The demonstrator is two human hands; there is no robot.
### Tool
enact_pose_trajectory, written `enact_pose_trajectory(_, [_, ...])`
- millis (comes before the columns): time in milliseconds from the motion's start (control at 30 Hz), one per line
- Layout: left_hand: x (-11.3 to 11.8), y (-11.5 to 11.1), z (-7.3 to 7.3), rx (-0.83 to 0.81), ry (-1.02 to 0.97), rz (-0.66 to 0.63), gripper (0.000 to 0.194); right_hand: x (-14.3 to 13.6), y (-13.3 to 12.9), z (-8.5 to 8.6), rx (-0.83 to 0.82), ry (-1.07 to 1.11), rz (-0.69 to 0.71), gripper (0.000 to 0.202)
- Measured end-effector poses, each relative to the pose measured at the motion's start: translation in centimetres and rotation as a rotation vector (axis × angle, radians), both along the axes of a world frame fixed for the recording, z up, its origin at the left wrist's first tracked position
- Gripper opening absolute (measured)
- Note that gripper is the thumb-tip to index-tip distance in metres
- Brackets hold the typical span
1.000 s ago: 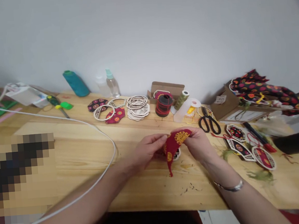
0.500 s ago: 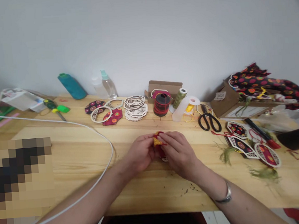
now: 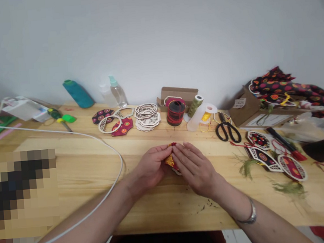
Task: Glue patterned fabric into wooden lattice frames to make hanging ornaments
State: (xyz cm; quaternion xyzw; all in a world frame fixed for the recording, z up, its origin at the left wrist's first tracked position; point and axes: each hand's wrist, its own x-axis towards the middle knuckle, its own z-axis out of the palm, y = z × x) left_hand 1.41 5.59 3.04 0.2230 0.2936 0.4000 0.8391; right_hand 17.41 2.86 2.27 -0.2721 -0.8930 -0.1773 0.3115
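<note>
A small red and yellow fabric ornament (image 3: 169,161) is held between my two hands, low over the middle of the table's front half. My left hand (image 3: 151,165) pinches its left side, with the thumb near the top edge. Across its right side lie the fingers of my right hand (image 3: 196,168), straight and close together, pressing on it. A bit of pale edge peeks out below the fingers; most of the ornament is hidden. Behind the hands stands a spool of black and red cord (image 3: 176,113).
Wooden fretwork pieces (image 3: 147,117) are stacked at the back, beside patterned fabric pieces (image 3: 123,126). Black-handled scissors (image 3: 227,129) lie right of the thread spools (image 3: 195,106). Finished-looking ornaments (image 3: 291,166) and a cardboard box (image 3: 243,109) sit at right. A white cable (image 3: 116,149) crosses the left.
My right hand's fingers have straightened and spread flatter over the ornament. More of its yellow part shows below the left thumb. The view has shifted very slightly.
</note>
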Motion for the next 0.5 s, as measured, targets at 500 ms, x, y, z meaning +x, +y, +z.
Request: enact_pose_trajectory(500, [-0.2, -0.4, -0.3, 0.139, 0.040, -0.163, 0.026, 1.0, 0.7, -0.1, -0.216, 0.392, 0.019, 0.015])
